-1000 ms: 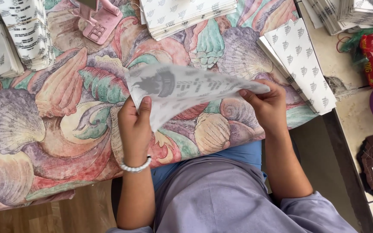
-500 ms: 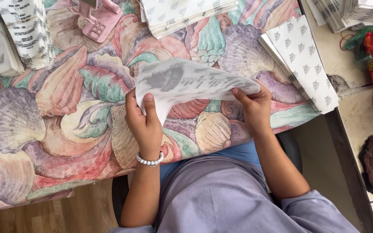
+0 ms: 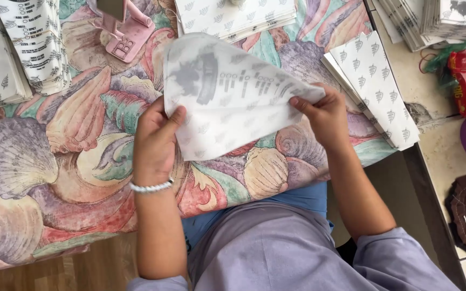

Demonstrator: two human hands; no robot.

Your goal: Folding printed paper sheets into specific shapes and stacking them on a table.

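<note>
Translucent paper sheet pinched by both hands, left hand at lower-left edge, right hand at right corner. Best kept taut, edges aligned, above shell-print tabletop.

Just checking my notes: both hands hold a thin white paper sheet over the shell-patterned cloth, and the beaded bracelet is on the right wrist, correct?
Not quite. The head view shows the beaded bracelet on the left wrist. Both the left hand and right hand do hold the paper sheet over the shell-patterned cloth.

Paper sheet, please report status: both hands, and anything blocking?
Left hand pinching paper sheet at its left edge, right hand pinching right corner. Sheet lifted over shell-pattern tablecloth. Pink stand and paper stacks nearby, none blocking.
</note>
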